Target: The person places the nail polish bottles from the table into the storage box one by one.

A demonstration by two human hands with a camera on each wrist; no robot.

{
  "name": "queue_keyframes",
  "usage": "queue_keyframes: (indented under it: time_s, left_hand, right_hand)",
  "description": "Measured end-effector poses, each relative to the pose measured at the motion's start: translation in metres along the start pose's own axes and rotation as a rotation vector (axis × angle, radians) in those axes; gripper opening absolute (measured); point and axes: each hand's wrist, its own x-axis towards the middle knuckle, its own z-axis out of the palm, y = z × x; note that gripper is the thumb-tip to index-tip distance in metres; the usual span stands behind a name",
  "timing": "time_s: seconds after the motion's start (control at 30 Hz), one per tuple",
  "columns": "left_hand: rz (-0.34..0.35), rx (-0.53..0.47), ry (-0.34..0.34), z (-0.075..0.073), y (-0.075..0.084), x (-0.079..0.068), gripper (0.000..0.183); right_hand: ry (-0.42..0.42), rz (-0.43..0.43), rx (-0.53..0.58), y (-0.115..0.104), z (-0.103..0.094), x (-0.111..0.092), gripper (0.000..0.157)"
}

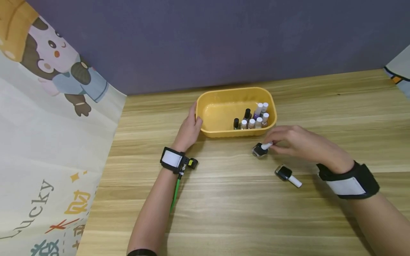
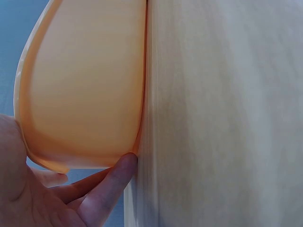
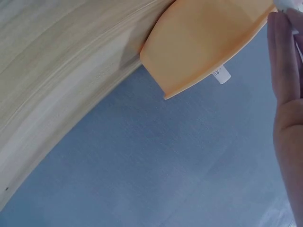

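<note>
Leftmost, head view: white wall sheet (image 1: 70, 131) printed with a cartoon figure and lettering, at nine o'clock of the wood-grain worktop (image 1: 230, 217). Next, left hand (image 1: 187, 129) at the nine o'clock end of a yellow, round-cornered, oblong bin (image 1: 216, 119); thumb and fingers grip its outer corner, and the left wrist view shows a fingertip low on the wall. Black strap with a white patch (image 1: 171, 159) sits at seven o'clock from that hand.

Bin contents: small bottles crowded between three and six o'clock, two with black caps (image 1: 247, 113), the others with white caps (image 1: 251, 122); one of these has a purple body.

Just outside the bin, at five o'clock: square glass bottle of black liquid (image 1: 259, 150), tilted, its white cap directed toward two o'clock. Contact with the worktop: cannot tell. Right hand (image 1: 293, 140) pinches this cap between thumb and fingers.

Nearby, between four and five o'clock from the pinched bottle: second black bottle (image 1: 283, 172), lying flat, white cap pointing to four.
</note>
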Motion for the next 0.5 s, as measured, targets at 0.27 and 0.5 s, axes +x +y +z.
queue_keyframes:
  time_s: [0.27,0.5]
  left_hand:
    - [0.005,0.008,0.002,-0.0006,0.0007,0.0005,0.059]
    - [0.004,0.006,0.008,0.0,0.0,0.0002,0.059]
  right_hand:
    - [0.025,-0.001,-0.026,-0.0023,-0.0032,0.0018,0.028]
    - [0.043,0.011,-0.046,-0.0047,-0.0054,0.0028,0.028]
